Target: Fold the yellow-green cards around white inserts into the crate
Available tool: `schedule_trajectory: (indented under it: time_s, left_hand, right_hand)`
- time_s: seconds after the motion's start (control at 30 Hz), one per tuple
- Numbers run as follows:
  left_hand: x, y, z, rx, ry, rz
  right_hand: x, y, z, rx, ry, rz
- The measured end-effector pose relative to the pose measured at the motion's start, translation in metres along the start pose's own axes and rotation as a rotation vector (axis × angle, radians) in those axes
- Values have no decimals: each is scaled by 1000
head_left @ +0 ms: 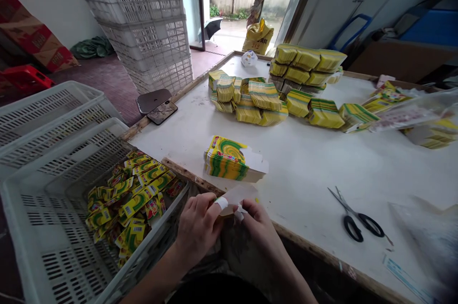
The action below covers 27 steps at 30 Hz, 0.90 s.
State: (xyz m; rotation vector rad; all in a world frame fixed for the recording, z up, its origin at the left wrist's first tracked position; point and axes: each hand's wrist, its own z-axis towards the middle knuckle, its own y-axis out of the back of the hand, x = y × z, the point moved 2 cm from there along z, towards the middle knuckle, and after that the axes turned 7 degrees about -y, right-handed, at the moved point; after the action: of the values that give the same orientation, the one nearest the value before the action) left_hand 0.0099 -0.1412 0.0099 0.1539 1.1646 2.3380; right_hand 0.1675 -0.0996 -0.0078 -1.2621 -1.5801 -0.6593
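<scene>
My left hand (pixel 198 227) and my right hand (pixel 255 227) meet at the near table edge, fingers pinched together on one flat carton blank (pixel 239 195) whose pale inner side faces up. A taped fingertip shows on my left hand. Just beyond them lies a stack of yellow-green carton blanks (pixel 227 158) on the white table (pixel 304 170). To my left a white plastic crate (pixel 32 227) holds several folded yellow-green boxes (pixel 132 199).
Black-handled scissors (pixel 358 220) lie to the right. Bundles of yellow-green blanks (pixel 275 99) pile up at the far side. Two phones (pixel 157 106) rest on the left table corner. Stacked white crates (pixel 143 22) stand behind, near an open doorway.
</scene>
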Motion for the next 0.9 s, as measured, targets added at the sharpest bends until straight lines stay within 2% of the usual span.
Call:
schedule_trajectory:
  time_s: [0.13,0.27,0.4,0.5,0.6,0.73,0.9]
  left_hand:
    - [1,4,8,44,-119,60]
    - [1,5,12,14,-174,55]
    - [3,2,10,-22,-92,33]
    - [3,0,6,-57,-13,-62]
    - [5,-1,1,-56,144,-197]
    - [7,-1,-4,-14,357,-325]
    - [3,0,-2,158,313,-427]
  right_hand:
    - [-8,-2,5,-18,-120,205]
    - [-13,-8,11,58,-169,355]
    - [-14,-14,11,190,-249,503]
    - [-19,-18,8,296,-346,580]
    - [-27,-20,4,374,-395,624]
    - [-28,-18,2,321,-278,638]
    - [-10,-12,2,247,-106,451]
